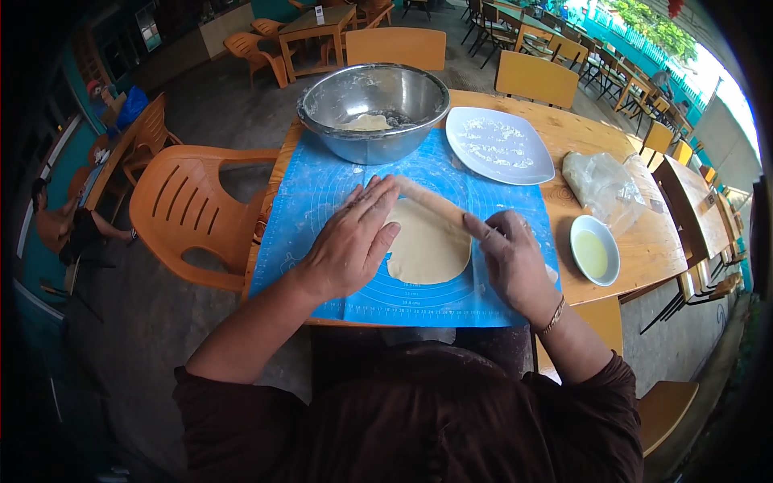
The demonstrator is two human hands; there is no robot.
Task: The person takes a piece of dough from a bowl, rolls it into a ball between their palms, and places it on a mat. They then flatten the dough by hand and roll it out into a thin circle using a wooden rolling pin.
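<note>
A wooden rolling pin (432, 200) lies slantwise over a thin, flat sheet of dough (429, 245). My left hand (352, 237) rests on the pin's far left end, its fingers stretched out flat. At the near right end, my right hand (509, 256) is closed around the pin, with the index finger along it. Under the dough is a blue silicone mat (322, 278) printed with rings and a ruler scale, dusted with flour. The dough's left edge is partly hidden by my left hand.
Beyond the mat stand a steel bowl (374, 149) with dough inside and a floured white plate (501, 145). To the right are a plastic bag (602, 187) and a small bowl (594, 251) of yellowish liquid. An orange chair (189, 213) touches the left side; a person (56, 217) sits far left.
</note>
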